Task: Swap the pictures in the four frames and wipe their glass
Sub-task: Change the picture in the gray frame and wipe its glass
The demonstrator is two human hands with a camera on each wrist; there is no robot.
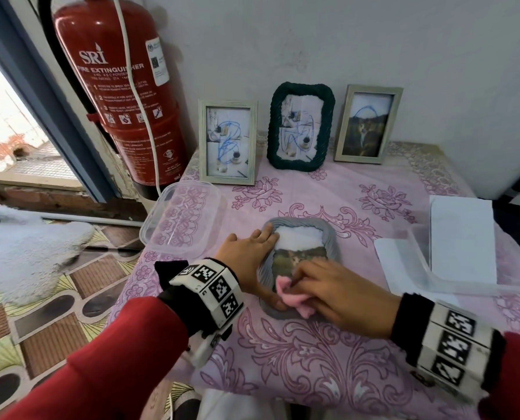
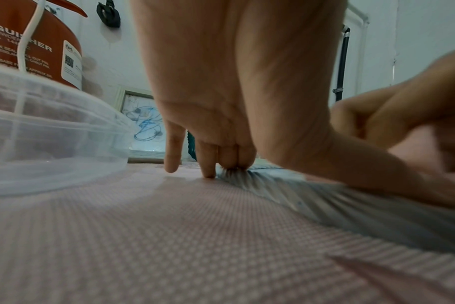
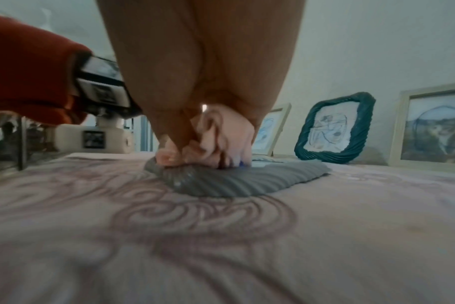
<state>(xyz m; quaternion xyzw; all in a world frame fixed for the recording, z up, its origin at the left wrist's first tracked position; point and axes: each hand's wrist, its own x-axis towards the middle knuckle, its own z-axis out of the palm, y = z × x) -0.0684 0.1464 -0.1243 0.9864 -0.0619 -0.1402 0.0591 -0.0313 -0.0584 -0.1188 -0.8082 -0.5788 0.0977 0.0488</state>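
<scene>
A grey ribbed frame (image 1: 329, 237) lies flat, glass up, on the pink patterned tablecloth (image 1: 313, 353). My left hand (image 1: 260, 247) presses straight fingers on the frame's left rim (image 2: 325, 197), thumb along its near left edge. My right hand (image 1: 310, 286) grips a small pink cloth (image 1: 289, 294) and holds it on the near left part of the glass; the right wrist view shows the cloth (image 3: 212, 131) bunched under the fingers on the frame (image 3: 234, 183). At the back, leaning on the wall, stand a pale frame (image 1: 228, 142), a dark green frame (image 1: 301, 127) and another pale frame (image 1: 367, 124), with blue scribbles on them.
A clear plastic container (image 1: 183, 219) sits at the table's left edge, close to my left hand. Another clear container (image 1: 422, 268) with white sheets (image 1: 461, 237) is at the right. A red fire extinguisher (image 1: 116, 86) stands beside the table's back left corner.
</scene>
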